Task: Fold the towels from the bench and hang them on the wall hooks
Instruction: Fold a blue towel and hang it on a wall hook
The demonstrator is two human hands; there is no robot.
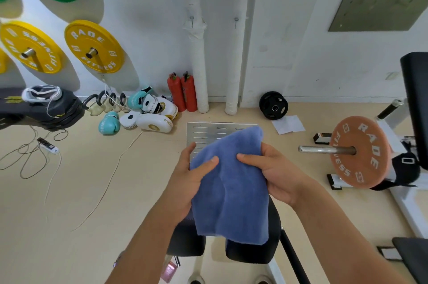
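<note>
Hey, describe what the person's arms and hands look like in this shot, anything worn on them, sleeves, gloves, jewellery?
Both forearms are bare to the bottom of the picture: no sleeves show. The left hand and right hand wear no gloves, and no rings show on the fingers. Something small and purplish sits at the left forearm near the lower edge, perhaps a band; it is too blurred to tell.

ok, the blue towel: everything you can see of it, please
The blue towel is plain mid-blue terry-looking cloth, soft and slightly fuzzy, with no visible pattern or label. It appears folded over, hanging in a rough rectangle with one corner raised toward the wall. The left hand grips its left edge, thumb on the front; the right hand grips its upper right edge the same way. It hangs in the air in front of a black padded bench, its lower hem loose and slightly uneven. Whether it touches the bench cannot be told.
</note>
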